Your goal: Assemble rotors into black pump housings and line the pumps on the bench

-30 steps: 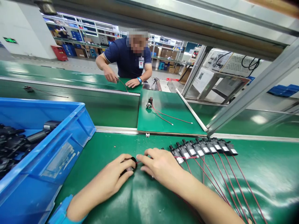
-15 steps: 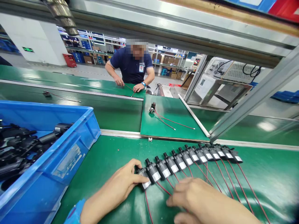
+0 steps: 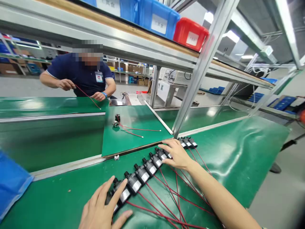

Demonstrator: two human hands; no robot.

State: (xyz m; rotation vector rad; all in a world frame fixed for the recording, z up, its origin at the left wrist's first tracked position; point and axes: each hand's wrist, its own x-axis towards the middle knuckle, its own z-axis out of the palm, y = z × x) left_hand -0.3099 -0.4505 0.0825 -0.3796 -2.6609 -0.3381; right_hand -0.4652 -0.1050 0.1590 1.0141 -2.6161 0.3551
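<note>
A slanting row of small black pumps [image 3: 142,174] with white labels lies across the green bench, each trailing a red wire [image 3: 152,187] toward me. At the near end, my left hand [image 3: 102,206] is spread over the last pumps, fingertips touching or just above them; it partly hides them. Farther up the row, my right hand [image 3: 176,154] reaches across with its fingers apart, lying over several pumps and covering them. Neither hand is wrapped round a pump.
A blue bin [image 3: 13,181] stands at the left edge. Ahead, a green board [image 3: 133,143] bears a part with red wires [image 3: 116,121]. A metal post [image 3: 197,70] rises behind the row. Across the line a person [image 3: 83,76] holds a red wire. Overhead sit blue [image 3: 157,20] and red bins [image 3: 190,33].
The view has swung right. My right hand has gone from the wires near the front to the far part of the row. My left hand's fingers have spread from around the end pump.
</note>
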